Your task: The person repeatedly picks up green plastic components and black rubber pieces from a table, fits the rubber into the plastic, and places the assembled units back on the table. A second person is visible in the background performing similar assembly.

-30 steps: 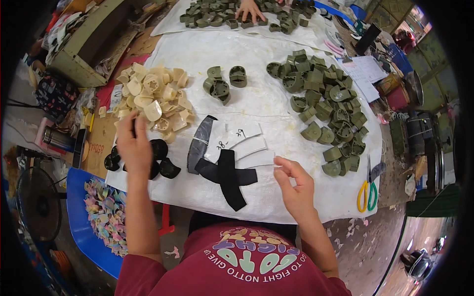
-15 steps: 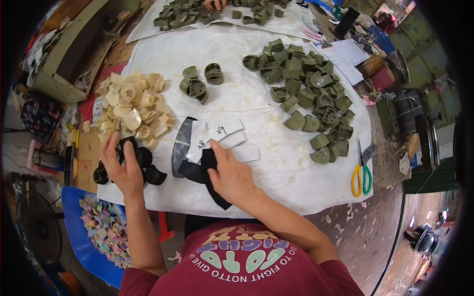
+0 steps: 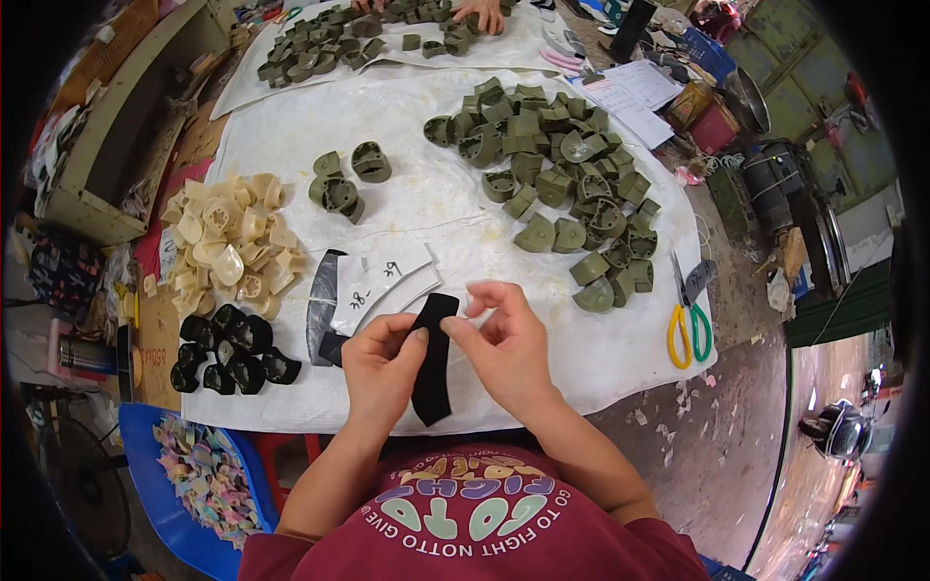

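Observation:
Upright in front of me is a curved black fabric strip (image 3: 434, 382), pinched at its left edge between the thumb and fingers of my left hand (image 3: 378, 373). My right hand (image 3: 511, 353) is at the strip's upper right, its thumb tip against the edge and its bent fingers apart from the thumb. Just beyond lie white curved pieces (image 3: 387, 279) with handwritten marks, beside a banded bundle of dark strips (image 3: 323, 295). Glossy black shoe heels (image 3: 244, 334) are clustered to the left of my left hand.
A pile of beige heels (image 3: 230, 263) sits at the left, olive-green heels (image 3: 572, 145) at the right. Scissors (image 3: 690, 329) with yellow and green handles lie near the right edge. A blue tub (image 3: 145, 460) holds pastel scraps. Across the table, another person's hand (image 3: 481, 14) touches green heels.
My left hand has moved right from the black heels to grip the black strip. The strip is raised off the stack, and my right hand has shifted to its right edge.

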